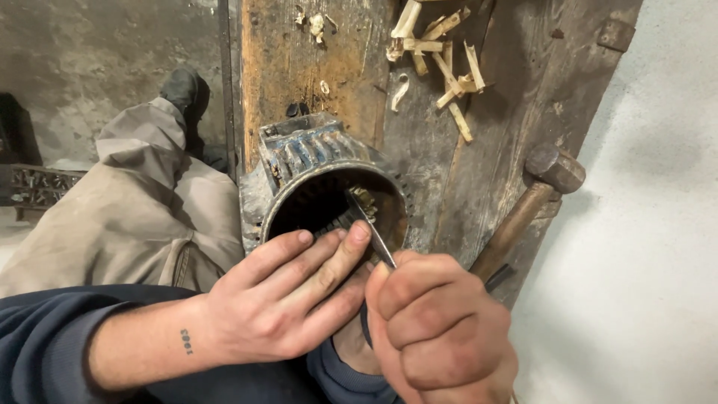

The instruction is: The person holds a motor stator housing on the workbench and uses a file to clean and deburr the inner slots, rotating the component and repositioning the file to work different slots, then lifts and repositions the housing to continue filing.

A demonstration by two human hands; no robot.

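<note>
Fingers of my right hand [441, 329] were closed tight around a thin metal tool [372, 232], its length slanting up-left into the round motor housing [314, 161] just ahead; my left hand [288, 299], fingers loosely extended, rested on the rim.

The blade [372, 230] tip vanishes inside the dark housing [321, 187], its handle buried in the right hand [437, 329], whose lower edge the frame cuts; the left hand [288, 295] covers the housing's lower rim
</note>
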